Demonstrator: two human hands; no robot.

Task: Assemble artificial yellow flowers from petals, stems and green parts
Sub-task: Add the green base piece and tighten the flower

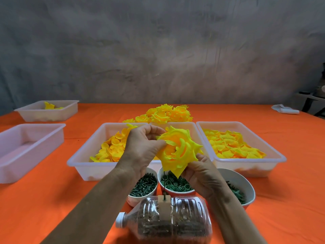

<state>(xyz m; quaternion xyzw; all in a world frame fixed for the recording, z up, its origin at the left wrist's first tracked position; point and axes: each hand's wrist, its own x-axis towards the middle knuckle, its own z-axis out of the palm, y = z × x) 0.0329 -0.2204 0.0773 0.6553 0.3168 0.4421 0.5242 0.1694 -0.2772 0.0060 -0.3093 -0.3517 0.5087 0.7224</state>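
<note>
Matt cloth flower (177, 150), translucent plastic trays (84, 166), glossy clear plastic bottle (186, 219), orange tablecloth (44, 199).

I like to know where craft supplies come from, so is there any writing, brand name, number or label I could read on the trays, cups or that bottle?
No readable text shows anywhere.
The plastic bottle lying on its side has only a plain brown tape band, unprinted.
The white trays and the paper cups show no lettering.
The folded white item at the far right is too small and blurred to tell.

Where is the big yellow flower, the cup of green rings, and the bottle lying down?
yellow flower (177, 148), head view, its swirled centre
cup of green rings (177, 186), head view, the rings inside
bottle (184, 219), head view, its clear side
</note>
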